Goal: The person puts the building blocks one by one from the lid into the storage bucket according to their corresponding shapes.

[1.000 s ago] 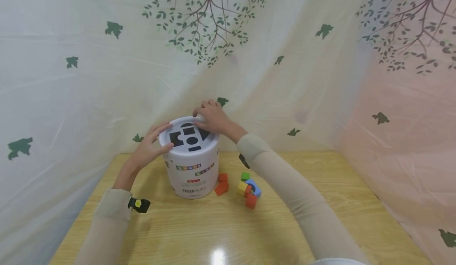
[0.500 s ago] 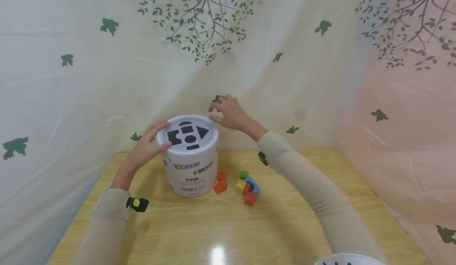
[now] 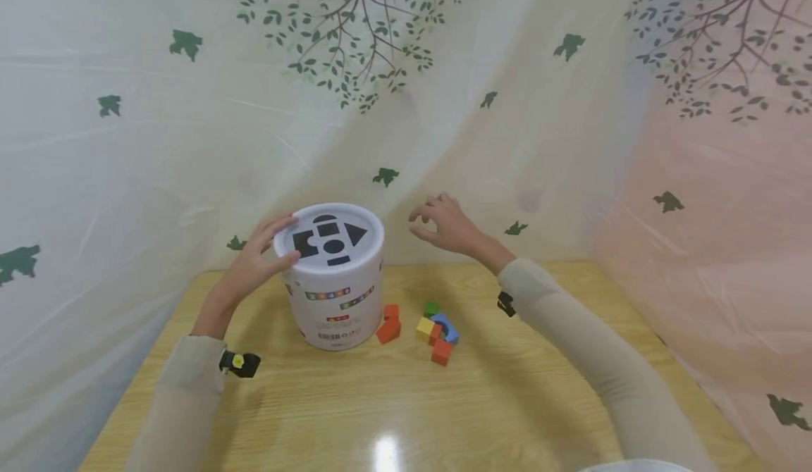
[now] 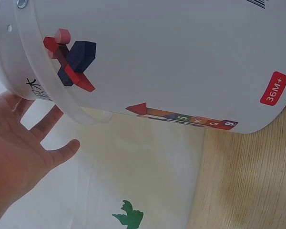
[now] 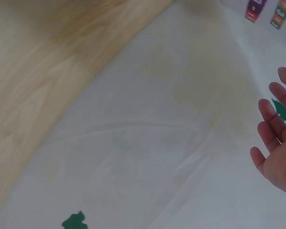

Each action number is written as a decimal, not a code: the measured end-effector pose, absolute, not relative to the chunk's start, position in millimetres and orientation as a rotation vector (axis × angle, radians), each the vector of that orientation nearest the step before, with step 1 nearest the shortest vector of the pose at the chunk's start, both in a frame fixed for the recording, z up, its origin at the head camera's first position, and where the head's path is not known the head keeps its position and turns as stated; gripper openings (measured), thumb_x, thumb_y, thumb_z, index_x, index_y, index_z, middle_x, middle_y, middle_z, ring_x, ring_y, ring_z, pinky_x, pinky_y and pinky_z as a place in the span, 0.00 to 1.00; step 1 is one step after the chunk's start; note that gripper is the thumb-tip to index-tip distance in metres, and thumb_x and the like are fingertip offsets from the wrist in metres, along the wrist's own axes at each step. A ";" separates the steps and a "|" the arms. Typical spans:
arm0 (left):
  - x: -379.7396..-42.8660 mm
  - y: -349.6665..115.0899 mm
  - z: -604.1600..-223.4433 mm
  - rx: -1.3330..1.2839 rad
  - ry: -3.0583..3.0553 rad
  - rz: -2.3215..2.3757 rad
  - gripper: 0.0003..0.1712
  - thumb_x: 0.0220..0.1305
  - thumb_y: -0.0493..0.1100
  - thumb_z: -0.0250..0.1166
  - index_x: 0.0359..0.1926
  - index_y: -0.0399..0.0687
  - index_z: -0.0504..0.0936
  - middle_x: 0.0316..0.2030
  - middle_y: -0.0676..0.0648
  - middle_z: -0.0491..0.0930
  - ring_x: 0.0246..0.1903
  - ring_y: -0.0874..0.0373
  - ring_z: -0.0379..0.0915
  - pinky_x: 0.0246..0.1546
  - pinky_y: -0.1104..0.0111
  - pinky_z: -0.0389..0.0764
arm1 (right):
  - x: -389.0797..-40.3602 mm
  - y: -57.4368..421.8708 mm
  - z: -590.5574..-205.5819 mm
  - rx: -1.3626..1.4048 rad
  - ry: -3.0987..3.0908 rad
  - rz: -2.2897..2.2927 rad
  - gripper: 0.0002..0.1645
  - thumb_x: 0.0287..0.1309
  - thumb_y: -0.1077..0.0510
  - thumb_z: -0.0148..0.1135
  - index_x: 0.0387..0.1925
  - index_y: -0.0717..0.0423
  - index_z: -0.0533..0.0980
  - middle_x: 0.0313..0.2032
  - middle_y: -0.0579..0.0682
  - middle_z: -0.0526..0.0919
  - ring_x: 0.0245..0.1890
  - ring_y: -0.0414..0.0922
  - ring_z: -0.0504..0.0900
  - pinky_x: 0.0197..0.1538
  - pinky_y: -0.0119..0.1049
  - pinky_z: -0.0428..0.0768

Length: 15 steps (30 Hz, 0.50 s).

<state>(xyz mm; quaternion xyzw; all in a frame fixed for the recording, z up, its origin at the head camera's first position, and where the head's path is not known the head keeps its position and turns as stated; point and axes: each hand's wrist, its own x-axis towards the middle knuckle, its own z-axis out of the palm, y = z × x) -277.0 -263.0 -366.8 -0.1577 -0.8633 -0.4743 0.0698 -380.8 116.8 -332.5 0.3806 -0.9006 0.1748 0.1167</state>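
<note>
A white bucket stands upright on the table. Its white lid has several dark shaped openings, among them a triangle and an oval. My left hand rests at the left of the lid's rim, thumb and fingers spread. In the left wrist view this hand lies by the rim near the bucket's pale handle. My right hand hangs in the air right of the bucket, holding nothing, fingers loosely bent. The right wrist view shows the same hand with its fingers apart.
Two orange-red blocks lie against the bucket's right side. Farther right are a yellow block, a blue arch, a green block and red blocks. A printed curtain hangs behind the wooden table.
My right hand has come off the lid and moved right, uncovering the triangle opening. My left hand has stayed on the rim. The blocks lie as before.
</note>
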 end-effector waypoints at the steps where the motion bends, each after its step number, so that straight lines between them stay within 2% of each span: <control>1: -277.0 -262.9 -366.9 -0.474 -2.598 -1.427 0.45 0.67 0.48 0.66 0.80 0.55 0.56 0.80 0.42 0.47 0.78 0.36 0.42 0.73 0.29 0.48 | -379.3 120.5 -336.4 1.121 -2.639 0.504 0.16 0.68 0.52 0.64 0.52 0.55 0.82 0.44 0.57 0.82 0.48 0.52 0.71 0.52 0.50 0.69; 5: -276.8 -262.6 -367.1 -0.474 -2.596 -1.428 0.45 0.67 0.48 0.66 0.80 0.55 0.56 0.80 0.41 0.47 0.78 0.36 0.42 0.73 0.29 0.48 | -371.9 133.2 -351.2 1.153 -2.658 0.458 0.16 0.66 0.51 0.66 0.51 0.54 0.83 0.42 0.56 0.83 0.47 0.52 0.72 0.51 0.50 0.70; 15: -276.9 -262.4 -366.6 -0.475 -2.599 -1.426 0.45 0.67 0.49 0.66 0.80 0.55 0.56 0.80 0.42 0.47 0.79 0.36 0.41 0.73 0.29 0.47 | -348.2 159.4 -380.7 1.291 -2.675 0.400 0.18 0.58 0.48 0.73 0.47 0.50 0.83 0.36 0.51 0.81 0.40 0.47 0.68 0.45 0.42 0.66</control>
